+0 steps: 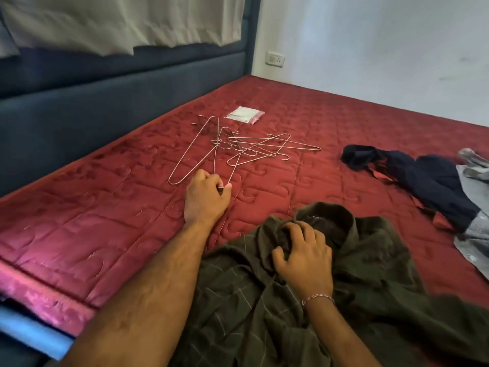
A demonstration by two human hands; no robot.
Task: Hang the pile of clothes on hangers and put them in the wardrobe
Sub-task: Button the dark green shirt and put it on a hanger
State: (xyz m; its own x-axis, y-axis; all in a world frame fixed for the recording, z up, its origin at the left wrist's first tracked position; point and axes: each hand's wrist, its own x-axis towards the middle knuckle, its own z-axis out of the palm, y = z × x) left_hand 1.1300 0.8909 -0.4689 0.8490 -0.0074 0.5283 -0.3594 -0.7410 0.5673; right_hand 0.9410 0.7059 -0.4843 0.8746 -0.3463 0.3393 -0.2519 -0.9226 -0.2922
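Bed: red quilted mattress against a dark blue headboard.
Left hand: my left hand pinches the near corner of a wire hanger between thumb and fingers.
Hanger axis: it runs away from me, its far end in the tangled hanger pile.
Right hand: my right hand grips the olive checked shirt, fingers curled into the cloth by the collar.
Other clothes: dark garment and grey garment at right.

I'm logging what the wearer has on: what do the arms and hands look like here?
Both forearms are bare, with no sleeves in view. The right hand has a thin red-and-white thread bracelet at the wrist. The left hand wears nothing visible.
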